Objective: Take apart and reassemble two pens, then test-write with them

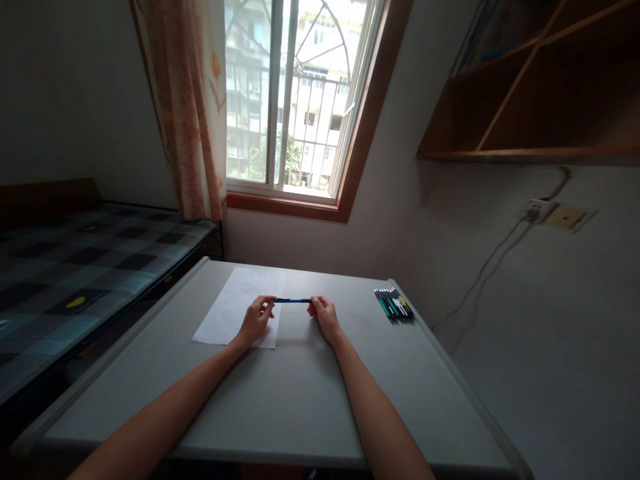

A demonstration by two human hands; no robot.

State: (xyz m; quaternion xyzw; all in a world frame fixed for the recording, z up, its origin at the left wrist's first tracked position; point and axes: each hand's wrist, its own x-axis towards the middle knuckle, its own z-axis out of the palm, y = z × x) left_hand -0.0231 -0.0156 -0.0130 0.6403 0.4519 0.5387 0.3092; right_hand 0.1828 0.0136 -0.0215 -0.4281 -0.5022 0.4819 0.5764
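A blue and black pen [296,301] is held level above the table, stretched between my two hands. My left hand [259,318] pinches its left end, over the right part of a white sheet of paper [225,320]. Faint writing shows on the upper part of that sheet. At the pen's dark right end, the fingers of my right hand [324,316] are closed around it. To the right, a row of several pens [394,306] lies side by side, black, green and white among them, apart from my hands.
The grey-white table [280,413] has raised side edges. A bed with a checked mattress [115,253] stands on the left. Behind are a curtain [193,120] and a barred window [310,107]. A wooden shelf [530,113] and a wall socket [565,217] with a hanging cable are at right.
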